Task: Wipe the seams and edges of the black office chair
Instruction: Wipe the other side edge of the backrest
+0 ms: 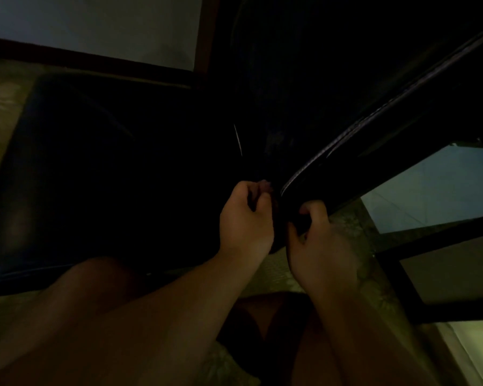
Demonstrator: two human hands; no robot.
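Note:
The black office chair fills the dim frame: its seat [101,168] lies to the left, and one armrest [374,129] with a pale stitched seam runs from the centre up to the right. My right hand [318,240] grips the near end of that armrest, thumb over its edge. Just left of the same end, my left hand [246,218] has its fingers curled, with fingertips against the inner side. It is too dark to tell whether a cloth sits in those fingers.
A pale wall [95,26] with a dark skirting runs behind the chair. A dark frame with pale panels [430,190] stands at the right. My bare knees are low in the frame, over a patterned floor [352,224].

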